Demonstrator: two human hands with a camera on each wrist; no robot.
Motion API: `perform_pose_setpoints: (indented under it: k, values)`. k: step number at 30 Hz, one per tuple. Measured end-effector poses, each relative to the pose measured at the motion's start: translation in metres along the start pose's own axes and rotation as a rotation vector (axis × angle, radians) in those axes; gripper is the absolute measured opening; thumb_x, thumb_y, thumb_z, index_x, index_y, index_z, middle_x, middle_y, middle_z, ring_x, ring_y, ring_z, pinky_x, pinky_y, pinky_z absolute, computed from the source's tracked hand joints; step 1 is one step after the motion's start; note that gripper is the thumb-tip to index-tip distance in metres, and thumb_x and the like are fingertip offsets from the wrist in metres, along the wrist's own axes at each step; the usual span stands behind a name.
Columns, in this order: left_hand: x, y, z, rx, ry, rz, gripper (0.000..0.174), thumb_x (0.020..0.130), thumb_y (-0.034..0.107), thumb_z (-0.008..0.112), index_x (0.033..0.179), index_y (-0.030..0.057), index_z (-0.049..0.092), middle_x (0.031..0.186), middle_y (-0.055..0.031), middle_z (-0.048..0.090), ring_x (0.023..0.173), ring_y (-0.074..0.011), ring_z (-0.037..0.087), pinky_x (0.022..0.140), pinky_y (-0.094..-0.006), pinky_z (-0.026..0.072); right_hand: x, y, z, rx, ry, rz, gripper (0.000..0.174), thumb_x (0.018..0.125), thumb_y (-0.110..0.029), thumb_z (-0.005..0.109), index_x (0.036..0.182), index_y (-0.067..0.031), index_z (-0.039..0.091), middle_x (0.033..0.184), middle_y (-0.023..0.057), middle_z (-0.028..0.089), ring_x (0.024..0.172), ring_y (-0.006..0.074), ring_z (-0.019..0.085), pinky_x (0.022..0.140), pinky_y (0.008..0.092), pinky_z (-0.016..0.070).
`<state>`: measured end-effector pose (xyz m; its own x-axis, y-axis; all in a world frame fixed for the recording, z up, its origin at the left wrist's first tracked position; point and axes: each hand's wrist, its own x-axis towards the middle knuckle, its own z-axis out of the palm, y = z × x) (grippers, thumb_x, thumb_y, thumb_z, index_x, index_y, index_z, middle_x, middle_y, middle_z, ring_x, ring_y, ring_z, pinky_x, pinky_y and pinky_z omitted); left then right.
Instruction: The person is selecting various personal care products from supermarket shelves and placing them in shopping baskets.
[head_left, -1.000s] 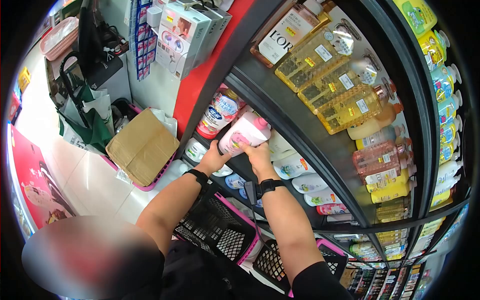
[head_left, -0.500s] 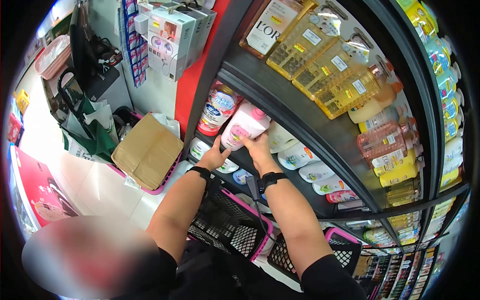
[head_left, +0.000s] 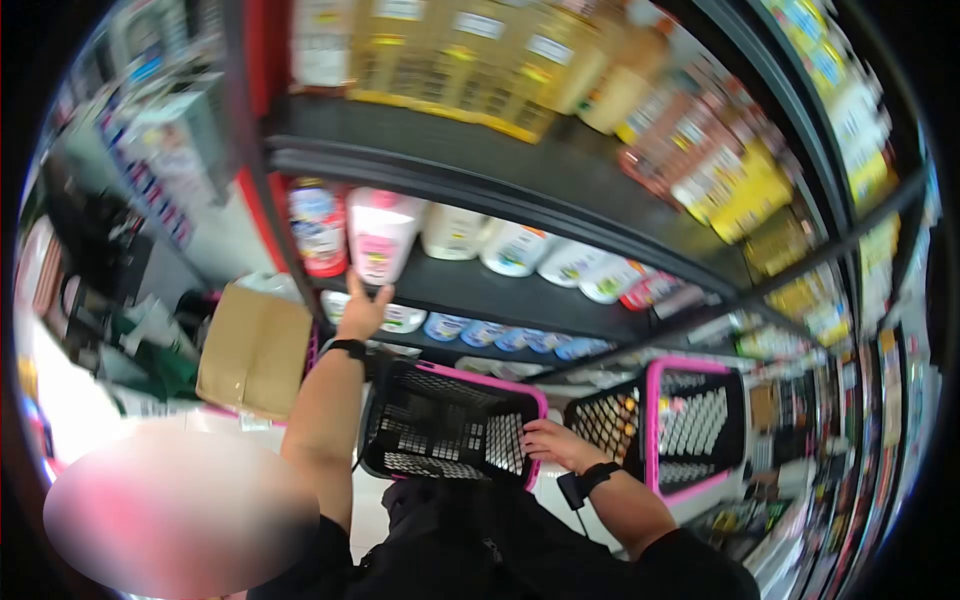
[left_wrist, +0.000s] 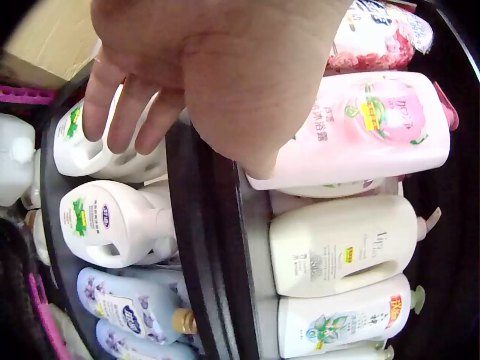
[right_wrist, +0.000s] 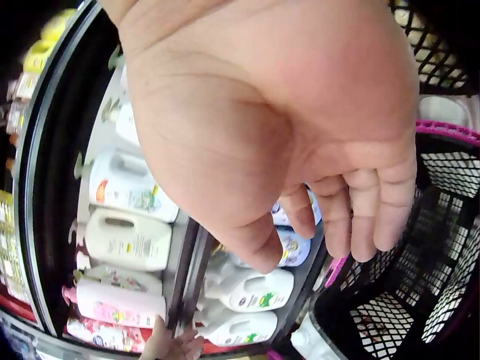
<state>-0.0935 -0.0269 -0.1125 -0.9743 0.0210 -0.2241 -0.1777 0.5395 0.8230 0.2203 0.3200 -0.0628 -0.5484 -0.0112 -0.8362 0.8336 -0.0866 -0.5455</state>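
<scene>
A pink pump bottle (head_left: pixel 382 240) stands on the middle shelf at its left end, beside a bottle with a red base (head_left: pixel 318 235). My left hand (head_left: pixel 362 308) is at the shelf's front edge, fingertips right at the foot of the pink bottle. In the left wrist view, the thumb overlaps the bottle's lower end, and the loosely bent fingers hang over white bottles (left_wrist: pixel 112 225) on the shelf below. My right hand (head_left: pixel 562 446) hovers by the pink-rimmed edge of a black basket (head_left: pixel 420 425), its fingers relaxed and holding nothing.
Cream and white bottles (head_left: pixel 518 247) line the shelf to the right. Yellow bottles (head_left: pixel 470 60) fill the shelf above. A second black basket (head_left: pixel 655 430) stands right of the first. On the left is a cardboard box (head_left: pixel 255 350) beside the shelving.
Both hands were on the pink bottle; it now stands upright on the shelf. My right hand has left it and moved down and right to the basket. The head view has turned.
</scene>
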Motion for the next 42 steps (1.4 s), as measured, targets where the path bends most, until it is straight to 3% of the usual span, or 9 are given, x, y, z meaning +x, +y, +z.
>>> perform_pose_setpoints:
  k: [6, 10, 18, 20, 24, 25, 29, 35, 42]
  values:
    - [0.022, -0.022, 0.01, -0.029, 0.181, 0.347, 0.086, 0.093, 0.037, 0.068, 0.153, 0.0029, 0.017, 0.134, -0.0277, 0.054, 0.122, -0.0416, 0.056, 0.102, -0.0441, 0.0412, -0.053, 0.072, -0.029, 0.151, 0.084, -0.259, 0.047, 0.091, -0.024, 0.071, 0.131, -0.0071, 0.054, 0.102, 0.0034, 0.061, 0.091, 0.0126, 0.061, 0.077, 0.0278, 0.0529]
    - [0.034, -0.03, 0.016, -0.031, 0.061, 0.085, 0.084, 0.096, 0.032, 0.064, 0.157, 0.0077, 0.012, 0.148, -0.0252, 0.043, 0.135, -0.0349, 0.045, 0.111, -0.0395, 0.0338, -0.089, 0.059, -0.024, 0.097, 0.121, -0.315, 0.044, 0.093, -0.026, 0.068, 0.128, -0.0049, 0.052, 0.106, 0.0039, 0.06, 0.095, 0.0123, 0.058, 0.08, 0.029, 0.0509]
    - [-0.039, -0.076, 0.057, 0.349, 0.185, 0.101, 0.081, 0.093, 0.033, 0.063, 0.153, 0.0009, 0.02, 0.142, -0.0347, 0.045, 0.13, -0.0442, 0.05, 0.107, -0.0448, 0.0408, -0.118, 0.073, -0.093, -0.075, 0.154, -0.545, 0.047, 0.093, -0.028, 0.067, 0.13, -0.0025, 0.053, 0.105, 0.0057, 0.065, 0.093, 0.0141, 0.061, 0.08, 0.0286, 0.0506]
    - [-0.074, -0.142, 0.09, 0.342, -0.105, 0.018, 0.065, 0.092, 0.034, 0.065, 0.14, 0.001, 0.035, 0.123, -0.0257, 0.054, 0.113, -0.0376, 0.056, 0.093, -0.0445, 0.0455, -0.145, 0.067, -0.124, -0.118, 0.205, -0.641, 0.046, 0.093, -0.028, 0.067, 0.129, -0.0024, 0.054, 0.105, 0.006, 0.066, 0.094, 0.0143, 0.062, 0.081, 0.0287, 0.0508]
    - [-0.168, -0.236, 0.123, 0.151, -1.182, -0.437, 0.042, 0.091, 0.036, 0.067, 0.114, 0.0011, 0.065, 0.084, -0.0078, 0.072, 0.079, -0.0245, 0.069, 0.066, -0.0437, 0.055, -0.185, 0.064, -0.226, -0.168, 0.3, -0.593, 0.044, 0.093, -0.025, 0.067, 0.129, -0.0038, 0.054, 0.11, 0.0083, 0.067, 0.097, 0.0165, 0.063, 0.084, 0.0318, 0.0519]
    - [-0.202, -0.243, 0.127, 0.389, -1.191, -0.448, 0.043, 0.092, 0.034, 0.065, 0.117, 0.0003, 0.062, 0.088, -0.0098, 0.072, 0.081, -0.0257, 0.069, 0.069, -0.0447, 0.055, -0.202, 0.06, -0.258, -0.104, 0.283, -0.506, 0.042, 0.092, -0.022, 0.068, 0.129, -0.0058, 0.055, 0.111, 0.0084, 0.066, 0.097, 0.0174, 0.064, 0.085, 0.0321, 0.0522]
    - [-0.308, -0.162, 0.134, 0.563, -0.921, -0.696, 0.049, 0.096, 0.03, 0.06, 0.131, -0.0032, 0.052, 0.103, -0.0176, 0.071, 0.09, -0.0306, 0.07, 0.08, -0.0487, 0.0551, -0.18, 0.081, -0.409, -0.663, 0.645, -0.387, 0.05, 0.083, -0.035, 0.074, 0.12, -0.0028, 0.062, 0.104, 0.0182, 0.07, 0.095, 0.0282, 0.068, 0.081, 0.0389, 0.0537]
    - [-0.348, -0.099, 0.132, 0.238, -0.489, -0.79, 0.043, 0.097, 0.026, 0.057, 0.131, 0.0009, 0.05, 0.097, -0.0142, 0.063, 0.08, -0.0279, 0.067, 0.068, -0.0432, 0.0571, -0.07, 0.149, -0.576, -0.697, 0.977, -0.161, 0.056, 0.072, -0.027, 0.076, 0.118, 0.0025, 0.064, 0.112, 0.0246, 0.068, 0.107, 0.0368, 0.066, 0.093, 0.041, 0.0512]
    - [-0.402, -0.05, 0.102, 0.264, -0.291, -0.692, 0.049, 0.098, 0.023, 0.057, 0.139, 0.0026, 0.039, 0.104, -0.0178, 0.063, 0.084, -0.0299, 0.067, 0.065, -0.0418, 0.0573, -0.012, 0.147, -0.56, -0.603, 1.051, -0.025, 0.063, 0.084, -0.01, 0.062, 0.143, -0.0158, 0.041, 0.133, 0.0274, 0.05, 0.119, 0.0436, 0.057, 0.099, 0.0469, 0.0496]
